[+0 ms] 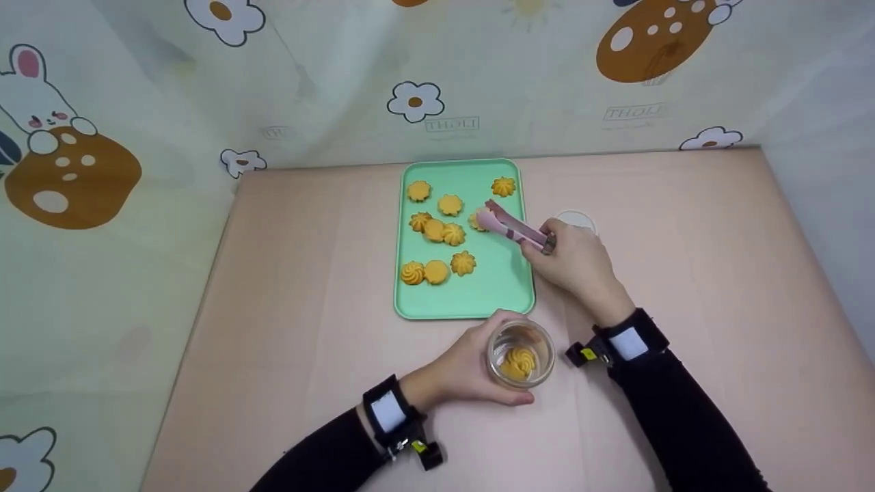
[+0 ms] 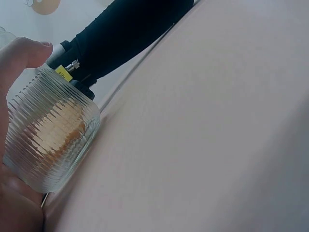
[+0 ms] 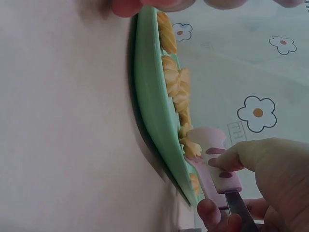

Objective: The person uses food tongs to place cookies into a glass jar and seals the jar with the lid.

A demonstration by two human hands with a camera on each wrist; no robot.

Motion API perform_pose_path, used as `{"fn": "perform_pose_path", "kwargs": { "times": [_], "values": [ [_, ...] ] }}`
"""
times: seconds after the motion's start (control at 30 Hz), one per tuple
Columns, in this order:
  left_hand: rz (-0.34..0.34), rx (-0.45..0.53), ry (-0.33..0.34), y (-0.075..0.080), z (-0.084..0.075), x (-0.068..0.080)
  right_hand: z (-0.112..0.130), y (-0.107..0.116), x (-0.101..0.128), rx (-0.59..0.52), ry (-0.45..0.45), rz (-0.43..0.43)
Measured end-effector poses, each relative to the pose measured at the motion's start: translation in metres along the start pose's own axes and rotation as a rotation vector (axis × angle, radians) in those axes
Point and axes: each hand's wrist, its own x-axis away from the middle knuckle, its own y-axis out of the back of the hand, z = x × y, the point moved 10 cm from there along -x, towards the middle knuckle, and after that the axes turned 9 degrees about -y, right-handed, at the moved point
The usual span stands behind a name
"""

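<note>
A pair of pink plastic tongs (image 1: 509, 224) is gripped by the right hand (image 1: 577, 263), fingers curled round the handles, and the tips are closed about a yellow swirl-shaped cookie (image 1: 478, 220) lying on the flat mint-green rectangular tray (image 1: 499, 287), toward its right side. Whether the cookie is firmly clamped cannot be told. Just in front of the tray's near edge, a small ribbed clear glass jar (image 1: 521, 353) is held by the left hand (image 1: 465, 372), fingers and thumb wrapped round its wall.

If the tongs are squeezed weakly, the cookie could be dropped on the way from tray to jar; if squeezed hard, it might be crumbled. The narrow jar mouth could also be missed.

Counted: ten cookies on the tray, the gripped one included; one cookie inside the jar; one tray, one jar, one pair of tongs.
</note>
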Motion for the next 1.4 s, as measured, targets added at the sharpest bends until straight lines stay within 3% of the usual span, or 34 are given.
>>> {"fn": "perform_pose_path", "kwargs": {
  "times": [0.7,1.03,1.4],
  "values": [
    [-0.002,-0.014,0.009,0.001,0.000,-0.001,-0.003,0.000,-0.004,-0.060,0.035,0.090],
    [0.002,-0.020,0.004,0.000,-0.002,-0.001,-0.006,0.002,-0.008,-0.061,0.043,0.079],
    [-0.008,-0.021,0.009,0.000,0.000,0.001,-0.004,0.053,-0.003,-0.121,0.133,-0.069]
  ]
}}
